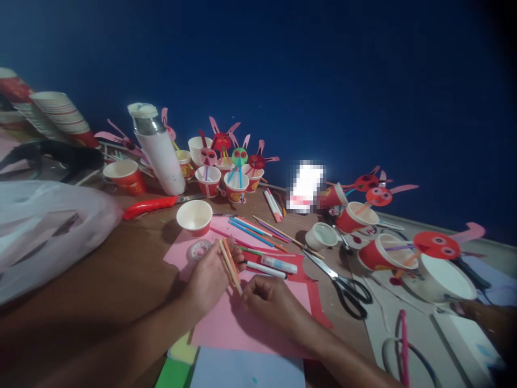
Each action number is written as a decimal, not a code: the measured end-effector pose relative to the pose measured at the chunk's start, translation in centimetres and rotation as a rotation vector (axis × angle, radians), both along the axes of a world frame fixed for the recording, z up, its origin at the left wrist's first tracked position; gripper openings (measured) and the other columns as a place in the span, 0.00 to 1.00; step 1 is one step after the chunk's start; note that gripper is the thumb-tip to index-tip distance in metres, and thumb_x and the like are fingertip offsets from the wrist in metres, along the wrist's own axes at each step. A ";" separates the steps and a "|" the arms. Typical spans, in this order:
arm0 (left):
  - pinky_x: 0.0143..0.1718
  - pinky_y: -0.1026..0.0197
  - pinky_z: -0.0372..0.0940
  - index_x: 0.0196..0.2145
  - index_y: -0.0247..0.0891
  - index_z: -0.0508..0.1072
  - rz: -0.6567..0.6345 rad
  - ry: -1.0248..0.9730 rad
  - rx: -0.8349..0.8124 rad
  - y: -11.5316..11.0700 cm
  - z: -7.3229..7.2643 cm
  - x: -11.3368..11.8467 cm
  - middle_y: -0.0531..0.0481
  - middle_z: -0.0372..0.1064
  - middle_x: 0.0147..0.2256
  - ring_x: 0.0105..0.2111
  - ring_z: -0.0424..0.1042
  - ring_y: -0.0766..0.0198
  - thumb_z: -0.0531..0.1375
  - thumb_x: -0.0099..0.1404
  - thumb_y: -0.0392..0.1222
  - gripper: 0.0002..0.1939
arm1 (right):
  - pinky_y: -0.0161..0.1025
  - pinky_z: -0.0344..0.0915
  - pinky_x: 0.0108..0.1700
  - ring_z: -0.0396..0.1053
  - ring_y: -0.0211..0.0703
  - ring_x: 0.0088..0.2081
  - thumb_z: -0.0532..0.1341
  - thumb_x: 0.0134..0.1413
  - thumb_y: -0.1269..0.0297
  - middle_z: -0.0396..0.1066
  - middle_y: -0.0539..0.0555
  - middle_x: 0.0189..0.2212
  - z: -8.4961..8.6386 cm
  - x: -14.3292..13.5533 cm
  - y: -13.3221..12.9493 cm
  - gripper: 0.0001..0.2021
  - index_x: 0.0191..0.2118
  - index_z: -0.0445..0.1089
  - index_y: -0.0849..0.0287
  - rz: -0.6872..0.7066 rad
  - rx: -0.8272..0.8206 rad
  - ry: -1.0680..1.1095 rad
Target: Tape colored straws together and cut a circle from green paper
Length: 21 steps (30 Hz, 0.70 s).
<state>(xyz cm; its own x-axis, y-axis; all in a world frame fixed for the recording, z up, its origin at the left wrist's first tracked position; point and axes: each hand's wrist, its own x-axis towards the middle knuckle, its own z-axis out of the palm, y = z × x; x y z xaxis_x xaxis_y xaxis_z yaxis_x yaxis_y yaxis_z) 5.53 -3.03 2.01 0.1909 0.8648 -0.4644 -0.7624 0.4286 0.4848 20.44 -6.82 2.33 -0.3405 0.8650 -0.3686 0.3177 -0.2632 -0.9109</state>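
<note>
My left hand (212, 277) is closed around two thin sticks, an orange stick (229, 256) and a pale yellowish stick (231, 269), lying side by side and slanting down to the right. At their lower end, the fingers of my right hand (270, 302) are pinched together on the tip. Both hands are above pink paper (250, 328). Just beyond the left hand stands an empty paper cup (194, 215). A white marker (264, 268) and a clear capped tube (278, 264) lie past the fingers, beside several coloured sticks (250, 231).
Black-handled scissors (339, 283) lie to the right, near a small white cup (322, 236). A red-handled knife (151, 206) and white bottle (157, 151) are at left. Several paper cups with rabbit-like figures (239, 156) line the back. At far right is another person's hand (484, 318).
</note>
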 end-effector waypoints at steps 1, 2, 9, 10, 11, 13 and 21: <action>0.36 0.54 0.67 0.36 0.33 0.68 0.000 -0.004 -0.002 0.0 -0.1 0.0 0.46 0.68 0.29 0.30 0.70 0.61 0.47 0.67 0.41 0.13 | 0.29 0.49 0.22 0.55 0.31 0.21 0.54 0.50 0.68 0.60 0.46 0.18 -0.4 0.1 0.0 0.08 0.23 0.62 0.61 0.013 0.046 -0.023; 0.36 0.54 0.67 0.36 0.33 0.68 0.000 -0.007 0.000 0.0 -0.2 0.0 0.46 0.68 0.29 0.30 0.70 0.61 0.46 0.67 0.42 0.14 | 0.29 0.49 0.23 0.55 0.31 0.22 0.54 0.50 0.69 0.61 0.46 0.19 -0.7 0.2 0.0 0.07 0.23 0.63 0.61 0.025 0.095 -0.049; 0.37 0.58 0.66 0.37 0.35 0.67 -0.033 0.010 0.053 -0.3 -0.4 0.1 0.49 0.67 0.30 0.32 0.69 0.64 0.53 0.63 0.34 0.06 | 0.30 0.50 0.25 0.60 0.32 0.24 0.53 0.50 0.72 0.67 0.47 0.21 -1.6 0.1 0.0 0.07 0.24 0.65 0.60 0.086 0.318 -0.227; 0.37 0.58 0.66 0.37 0.35 0.67 -0.034 0.020 0.058 -0.4 -0.3 0.1 0.49 0.67 0.30 0.31 0.69 0.64 0.53 0.62 0.32 0.06 | 0.30 0.49 0.25 0.60 0.32 0.23 0.53 0.50 0.72 0.67 0.47 0.21 -1.6 0.0 0.0 0.07 0.24 0.65 0.60 0.083 0.332 -0.247; 0.37 0.58 0.66 0.37 0.35 0.67 -0.037 0.030 0.062 -0.4 -0.3 0.1 0.49 0.67 0.30 0.31 0.69 0.64 0.53 0.61 0.30 0.07 | 0.30 0.49 0.25 0.60 0.32 0.23 0.54 0.50 0.72 0.67 0.47 0.21 -1.5 0.0 -0.1 0.07 0.24 0.65 0.60 0.078 0.347 -0.268; 0.37 0.59 0.66 0.37 0.35 0.67 -0.039 0.046 0.073 -0.5 -0.2 0.2 0.50 0.66 0.30 0.31 0.68 0.65 0.53 0.61 0.29 0.08 | 0.30 0.49 0.26 0.61 0.32 0.23 0.54 0.50 0.72 0.68 0.47 0.22 -1.5 -0.2 -0.2 0.06 0.26 0.66 0.59 0.075 0.377 -0.312; 0.30 0.62 0.64 0.37 0.35 0.65 -0.083 0.075 0.113 -0.5 -0.7 0.1 0.51 0.64 0.29 0.26 0.65 0.68 0.53 0.61 0.29 0.07 | 0.30 0.51 0.25 0.61 0.33 0.22 0.57 0.51 0.66 0.68 0.47 0.20 -0.6 0.0 -0.4 0.08 0.23 0.67 0.60 0.130 0.386 -0.286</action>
<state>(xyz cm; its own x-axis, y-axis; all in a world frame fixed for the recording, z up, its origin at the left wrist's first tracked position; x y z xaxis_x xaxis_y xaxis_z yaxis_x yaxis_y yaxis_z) 5.64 -3.51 1.34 0.2318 0.8951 -0.3810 -0.6866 0.4279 0.5877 20.46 -7.21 1.73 -0.3863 0.9140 -0.1242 0.5767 0.1342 -0.8058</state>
